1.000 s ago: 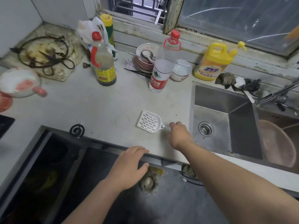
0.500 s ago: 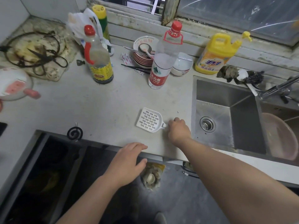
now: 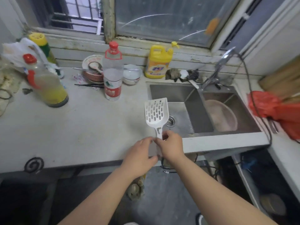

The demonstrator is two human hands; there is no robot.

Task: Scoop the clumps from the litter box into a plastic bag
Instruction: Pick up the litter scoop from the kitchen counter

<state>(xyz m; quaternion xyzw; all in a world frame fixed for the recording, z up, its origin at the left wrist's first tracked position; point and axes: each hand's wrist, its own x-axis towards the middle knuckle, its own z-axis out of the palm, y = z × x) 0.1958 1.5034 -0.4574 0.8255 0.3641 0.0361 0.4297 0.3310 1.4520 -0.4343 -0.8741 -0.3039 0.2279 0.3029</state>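
Near the middle of the frame the right hand (image 3: 170,146) has its grip closed on the handle of the white slotted scoop (image 3: 156,113), blade up and lifted off the tabletop (image 3: 78,127), in front of the sink (image 3: 177,98). The left hand (image 3: 140,155) sits just beside the handle, fingers curled; whether its grip holds anything I cannot tell. The pinch looks light and low on the handle, so a careless swing could tip the scoop into the sink. No litter box or bag is clearly in view.

One scoop (image 3: 156,113), three bottles (image 3: 112,73), one detergent jug (image 3: 158,63), two sink basins (image 3: 175,101).
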